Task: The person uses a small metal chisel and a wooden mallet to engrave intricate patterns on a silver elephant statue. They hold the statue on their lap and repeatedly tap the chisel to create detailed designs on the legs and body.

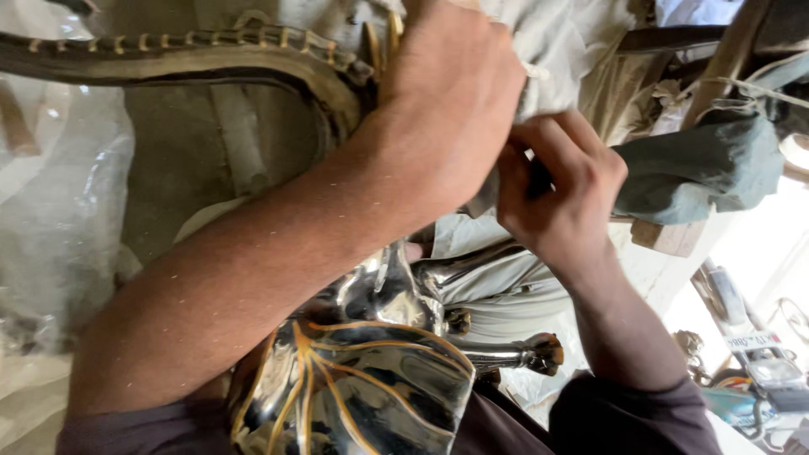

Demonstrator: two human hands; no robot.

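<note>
We're looking straight down over our own forearms here, and both hands are up at the top of the view, busy in a bundle of pale grey-white cloth [556,42]. Our left hand [447,101] is the big one in the middle, back of the hand towards us, fingers curled over and clenched into the cloth's folds; the fingertips themselves are buried out of sight. Just beside it, touching, our right hand [560,198] has its fingers bent in tight, pinching a fold of the same cloth between thumb and forefingers. We can't make out whether anything small sits inside that pinch.

Below the hands, close against our body, sits a shiny silver metal figure [371,379], mirror-bright, with raised gold lines fanning across its broad curved surface like ribs of a leaf. A polished limb of it [514,354] sticks out to the right and ends in a dark, gold-touched tip. More pale cloth lies under and behind it.

Up along the top left runs a dark curved band with a row of stitches or studs [194,50], arching past our left wrist. Clear plastic sheeting [59,211] crinkles down the left side. To the right, a grey-green cloth [708,164] drapes over a wooden block [670,238], well apart from our hands.
</note>
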